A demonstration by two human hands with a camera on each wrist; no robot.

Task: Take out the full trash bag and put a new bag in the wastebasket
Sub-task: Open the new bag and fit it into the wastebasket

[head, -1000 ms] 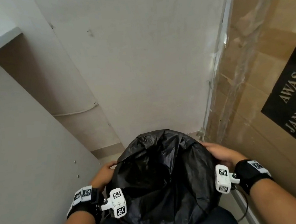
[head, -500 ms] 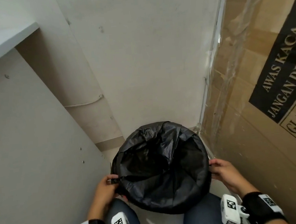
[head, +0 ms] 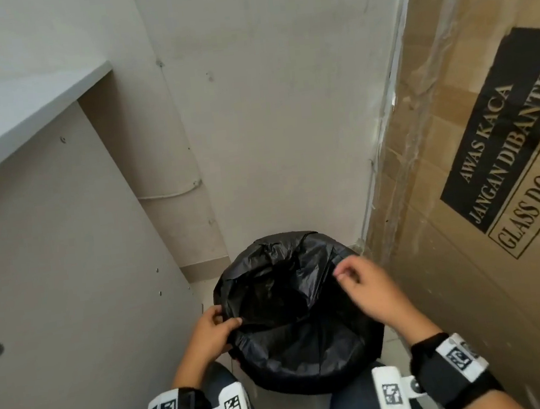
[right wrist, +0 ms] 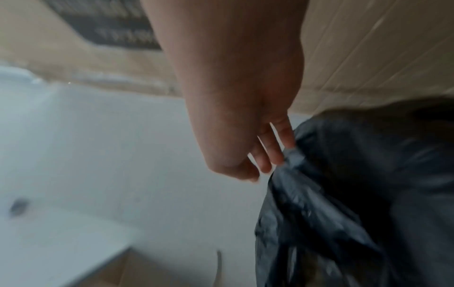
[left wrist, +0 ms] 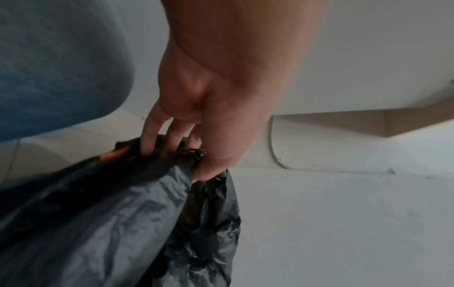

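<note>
A black trash bag [head: 294, 321] lines a round wastebasket on the floor between my knees. The bag hides the basket except for an orange sliver of rim [left wrist: 113, 155]. My left hand [head: 219, 324] grips the bag's edge at the left rim, with thumb and curled fingers bunching the plastic [left wrist: 194, 155]. My right hand [head: 347, 274] is raised over the right side of the opening with its fingers curled. It pinches a fold of the bag [right wrist: 282, 161], and the plastic runs taut between my two hands. That wrist view is blurred.
A tall cardboard box [head: 479, 182] with a glass warning label stands close on the right. On the left a grey cabinet side [head: 71, 291] rises under a shelf [head: 19, 110]. A white wall [head: 270, 121] is behind. The basket fills the narrow floor gap.
My right hand has left the outer right rim and risen over the opening, drawing bag plastic inward. The left hand has shifted onto the bag's edge. The head view has pulled back and up.
</note>
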